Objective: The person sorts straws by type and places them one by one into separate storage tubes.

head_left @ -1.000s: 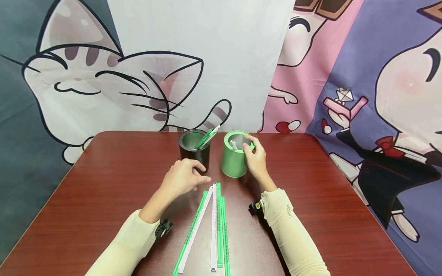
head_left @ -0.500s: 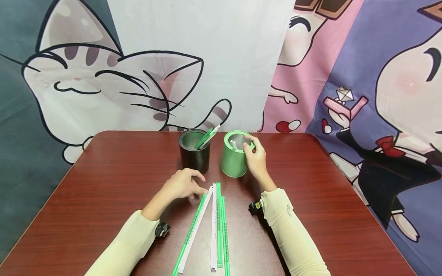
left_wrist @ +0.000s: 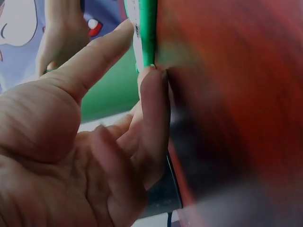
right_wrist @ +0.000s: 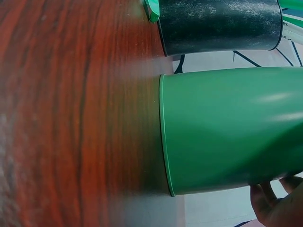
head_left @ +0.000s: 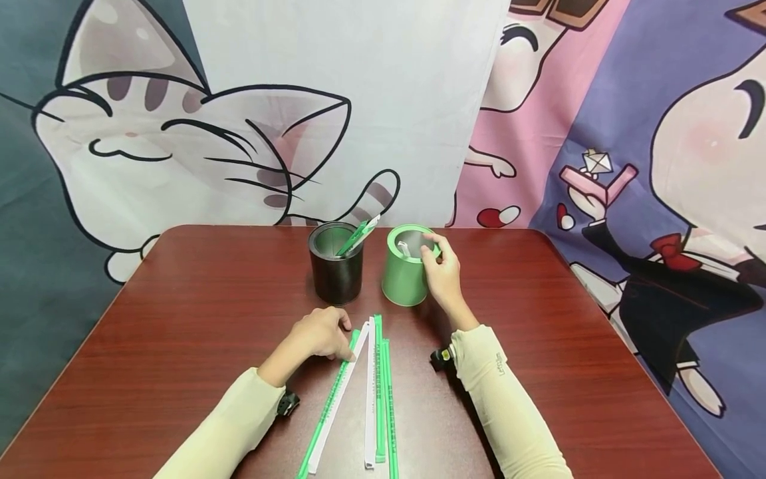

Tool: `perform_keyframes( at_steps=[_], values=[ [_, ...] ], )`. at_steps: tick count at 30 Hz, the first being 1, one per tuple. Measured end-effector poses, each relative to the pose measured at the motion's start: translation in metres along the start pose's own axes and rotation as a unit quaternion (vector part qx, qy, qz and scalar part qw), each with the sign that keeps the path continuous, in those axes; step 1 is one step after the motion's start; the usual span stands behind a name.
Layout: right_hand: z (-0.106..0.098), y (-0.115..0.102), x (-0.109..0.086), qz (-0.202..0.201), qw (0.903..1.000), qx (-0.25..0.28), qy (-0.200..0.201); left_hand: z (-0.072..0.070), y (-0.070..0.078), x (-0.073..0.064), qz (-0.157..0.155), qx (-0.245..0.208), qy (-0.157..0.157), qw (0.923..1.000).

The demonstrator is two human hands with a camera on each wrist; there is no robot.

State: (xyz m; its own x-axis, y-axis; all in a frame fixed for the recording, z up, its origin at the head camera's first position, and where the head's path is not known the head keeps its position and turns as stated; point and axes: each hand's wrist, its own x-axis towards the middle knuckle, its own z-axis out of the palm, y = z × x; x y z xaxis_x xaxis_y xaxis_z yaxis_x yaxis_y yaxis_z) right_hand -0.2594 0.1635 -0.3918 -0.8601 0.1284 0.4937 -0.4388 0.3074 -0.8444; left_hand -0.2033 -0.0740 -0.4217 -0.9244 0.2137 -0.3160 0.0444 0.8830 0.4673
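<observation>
My left hand [head_left: 320,336] is at the far end of a slim printed green stick [head_left: 329,412] and a white one [head_left: 335,407] lying side by side, like wrapped straws. In the left wrist view, its thumb touches the white stick [left_wrist: 136,28] and a fingertip meets the end of the green stick [left_wrist: 148,35]. A gap shows between thumb and finger, and no firm pinch is visible. At the back, my right hand [head_left: 443,273] grips the rim of an upright green cup [head_left: 402,283]. Inside that cup is a small pale item [head_left: 403,248], its kind unclear.
Left of the green cup stands a black cup [head_left: 336,279] with green and white sticks [head_left: 359,238] leaning out. Several more sticks [head_left: 380,399] lie mid-table, between the forearms. A reddish-brown table [head_left: 209,299] ends at a printed cloth backdrop [head_left: 269,153].
My left hand has come down and toward me from before the black cup to the left pair of sticks. The right hand stays on the green cup.
</observation>
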Motion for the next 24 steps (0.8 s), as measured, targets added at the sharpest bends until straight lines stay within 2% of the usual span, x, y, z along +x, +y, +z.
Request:
perform_keyframes(
  at_steps=[4,13,18,24],
  values=[
    [0.0,-0.001,0.0,-0.007,1.0,-0.002,0.0,0.003,0.004,-0.002,0.006,0.013,0.0,0.9999],
    [0.0,0.002,0.0,-0.003,1.0,-0.009,-0.001,0.001,0.001,-0.003,0.028,-0.039,-0.012,0.9988],
    [0.0,0.004,-0.001,0.003,0.9999,-0.016,-0.003,-0.016,0.001,-0.007,0.047,-0.082,0.004,0.9955],
    [0.0,0.004,0.0,-0.009,0.9999,-0.008,-0.001,-0.044,0.008,-0.02,0.087,-0.165,0.023,0.9821]
  ],
)
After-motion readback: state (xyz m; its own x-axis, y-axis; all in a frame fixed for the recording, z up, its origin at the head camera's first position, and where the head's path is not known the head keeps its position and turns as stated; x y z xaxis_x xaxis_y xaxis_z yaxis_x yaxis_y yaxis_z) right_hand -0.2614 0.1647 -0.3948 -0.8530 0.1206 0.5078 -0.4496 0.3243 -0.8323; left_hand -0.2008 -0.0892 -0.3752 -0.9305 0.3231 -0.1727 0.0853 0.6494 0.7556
